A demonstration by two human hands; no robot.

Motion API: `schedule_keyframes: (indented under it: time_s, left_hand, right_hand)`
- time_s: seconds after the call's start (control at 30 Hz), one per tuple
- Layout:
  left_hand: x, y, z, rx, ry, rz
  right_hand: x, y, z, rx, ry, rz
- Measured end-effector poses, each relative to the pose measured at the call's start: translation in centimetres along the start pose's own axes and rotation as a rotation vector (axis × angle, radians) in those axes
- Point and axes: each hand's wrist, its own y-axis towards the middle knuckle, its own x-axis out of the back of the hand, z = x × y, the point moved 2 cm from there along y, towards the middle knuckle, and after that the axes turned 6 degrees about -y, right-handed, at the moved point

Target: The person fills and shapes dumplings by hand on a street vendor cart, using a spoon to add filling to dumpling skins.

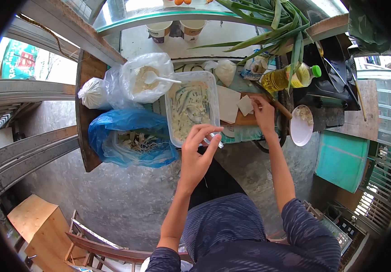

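Note:
My left hand (197, 152) is closed around the handle of a spoon (216, 139), above the near right corner of a clear plastic tub (214, 97). Inside the tub is a pale, creamy mixture with green bits (188, 102); the spoon's bowl seems to dip into it. At the right of the tub, a stack of thin white wrapper sheets (228, 105) lies on a wooden board (245, 119). One small square wrapper (245, 105) sits partly over the stack, its right edge pinched by the fingertips of my right hand (264, 114).
Left of the tub stand a bag of flour (146, 79) with a white plastic spoon and a blue plastic bag (132, 131) of scraps. An oil bottle (290, 77), a white plate (301, 129) and a wok-side burner area (336, 77) are at right. Green onions (277, 27) hang overhead.

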Motion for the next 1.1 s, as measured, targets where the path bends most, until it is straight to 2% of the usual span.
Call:
schedule_keyframes:
  time_s: [0.27,0.37,0.5,0.7,0.77,0.87,1.1]
  left_hand:
    - [1.3,-2.3,1.8,0.007,0.008,-0.174]
    - [0.8,-2.6,2.3,0.054,-0.032,-0.151]
    - [-0.9,-2.1,1.9,0.049,-0.074,-0.09]
    - [-6.0,1.0,2.7,0.153,-0.224,0.012]
    - [-7.5,2.4,3.2,0.154,-0.302,0.006]
    - [-9.2,3.1,3.2,0.174,-0.499,0.119]
    - [-9.9,3.3,3.0,0.24,-0.559,0.141]
  right_hand:
    - [-0.9,-0.7,-0.8,-0.126,0.031,0.05]
    - [-0.3,-1.2,0.4,-0.107,-0.005,-0.019]
    - [0.2,-1.3,-1.1,-0.221,0.375,0.045]
    - [3.8,-2.9,2.5,-0.375,0.983,0.212]
    - [4.5,-3.6,3.7,-0.408,1.042,0.245]
    - [5.2,-4.3,5.5,-0.433,1.105,0.268]
    - [5.5,-5.2,6.6,-0.485,1.158,0.225]
